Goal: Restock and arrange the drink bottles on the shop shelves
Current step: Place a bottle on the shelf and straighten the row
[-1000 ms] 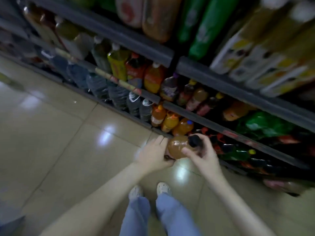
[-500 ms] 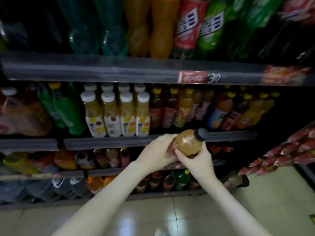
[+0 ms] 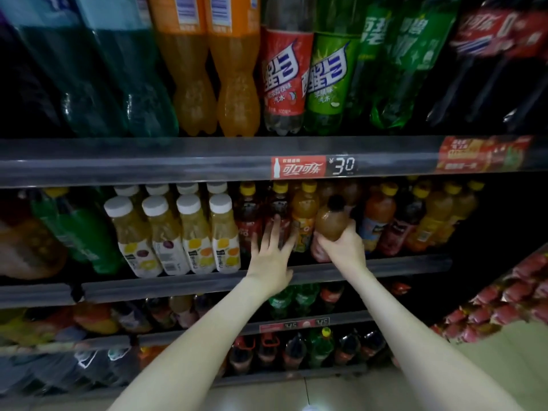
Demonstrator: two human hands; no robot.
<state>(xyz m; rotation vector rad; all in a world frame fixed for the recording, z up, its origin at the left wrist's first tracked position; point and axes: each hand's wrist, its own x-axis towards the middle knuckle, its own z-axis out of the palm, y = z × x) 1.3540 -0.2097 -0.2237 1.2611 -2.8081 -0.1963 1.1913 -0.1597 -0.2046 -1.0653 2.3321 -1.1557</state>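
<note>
Shelving: right hand (image 3: 341, 251) clasping the brown black-capped plastic bottle (image 3: 328, 223).
Left hand (image 3: 271, 259): I'm holding it spread; gap-clearing likely next.

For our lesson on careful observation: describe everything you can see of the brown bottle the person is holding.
The bottle looks like clear plastic filled with cloudy brown drink, with a rounded shoulder and a dark cap. What may be a reddish label shows low down. It is nearly upright, its cap leaning slightly right, at the front of the middle shelf before the yellow-capped bottles. The right hand grips its lower half; the left hand is apart from it.
</note>
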